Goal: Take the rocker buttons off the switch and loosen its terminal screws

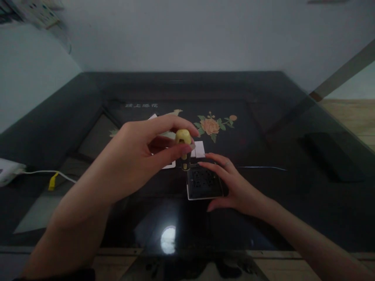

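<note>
In the head view, my left hand (158, 142) is closed around the yellow-and-black handle of a screwdriver (184, 137), held nearly upright. Its lower end points at the upper left corner of a square wall socket (203, 183), which lies with its black back up and a white rim showing. My right hand (227, 179) curls round the socket, fingertips by its top edge and thumb by its lower right edge. The screwdriver's tip is too dark to make out. Behind it lies a small white piece (200, 149), and a white frame (170, 164) is partly covered by my left hand.
The glossy black table (263, 222) carries a printed flower (210, 126). A white device (8, 171) with a white cable and yellow tag (52, 182) lies at the left. A dark flat object (334, 156) sits at the right. Walls rise behind and to the left.
</note>
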Tool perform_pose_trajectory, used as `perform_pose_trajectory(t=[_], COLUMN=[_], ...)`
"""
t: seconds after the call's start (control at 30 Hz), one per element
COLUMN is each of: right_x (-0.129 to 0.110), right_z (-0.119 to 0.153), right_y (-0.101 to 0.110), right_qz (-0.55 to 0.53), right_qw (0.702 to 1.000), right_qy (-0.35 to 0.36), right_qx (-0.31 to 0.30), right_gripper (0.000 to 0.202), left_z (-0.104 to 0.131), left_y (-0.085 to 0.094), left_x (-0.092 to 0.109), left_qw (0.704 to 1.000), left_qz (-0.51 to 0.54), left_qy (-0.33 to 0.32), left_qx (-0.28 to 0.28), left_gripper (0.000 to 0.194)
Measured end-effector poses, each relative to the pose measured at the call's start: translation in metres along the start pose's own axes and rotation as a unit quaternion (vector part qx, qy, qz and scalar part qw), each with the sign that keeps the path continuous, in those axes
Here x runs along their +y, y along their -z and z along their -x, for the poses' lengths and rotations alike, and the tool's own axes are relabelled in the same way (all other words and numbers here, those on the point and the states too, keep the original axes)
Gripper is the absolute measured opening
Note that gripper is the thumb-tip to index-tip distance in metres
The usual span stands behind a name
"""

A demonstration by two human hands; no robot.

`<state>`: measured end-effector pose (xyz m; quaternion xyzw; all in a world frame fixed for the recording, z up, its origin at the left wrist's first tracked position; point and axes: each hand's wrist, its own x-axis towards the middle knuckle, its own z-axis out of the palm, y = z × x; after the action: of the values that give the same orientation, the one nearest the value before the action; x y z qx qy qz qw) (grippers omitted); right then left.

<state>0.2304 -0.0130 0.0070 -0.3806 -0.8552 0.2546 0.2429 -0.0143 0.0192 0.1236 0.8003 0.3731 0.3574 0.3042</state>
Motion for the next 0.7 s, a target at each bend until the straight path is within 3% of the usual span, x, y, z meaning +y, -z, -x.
perform_pose_trajectory(t=[0.07,0.2,0.5,0.7], right_x=[0.003,0.007,0.018,0.019], right_z=[0.005,0.006,0.009,0.009], right_y=[-0.009,-0.011,-0.011,-0.010], right_qz=[0.007,-0.010,0.017,0.028], right_qw=[0.999,0.998,1.000,0.999], right_qy=[-0.017,-0.024,-0.020,-0.018], right_qx=[-0.036,-0.065,-0.014,-0.013], right_gripper=[0.099,0.091,0.086,0.085], left_z=[0.000,0.001,-0.001,0.000], left_y=[-0.003,-0.007,-0.019,-0.020], left_x=[-0.001,0.000,-0.006,-0.009], left_qw=[1.000,0.998,0.994,0.991], left_qz=[-0.010,-0.054,-0.086,-0.106], left_qy=[-0.002,-0.020,-0.050,-0.072], left_qx=[0.006,0.030,0.041,0.045], left_gripper=[0.012,0.015,0.016,0.018])
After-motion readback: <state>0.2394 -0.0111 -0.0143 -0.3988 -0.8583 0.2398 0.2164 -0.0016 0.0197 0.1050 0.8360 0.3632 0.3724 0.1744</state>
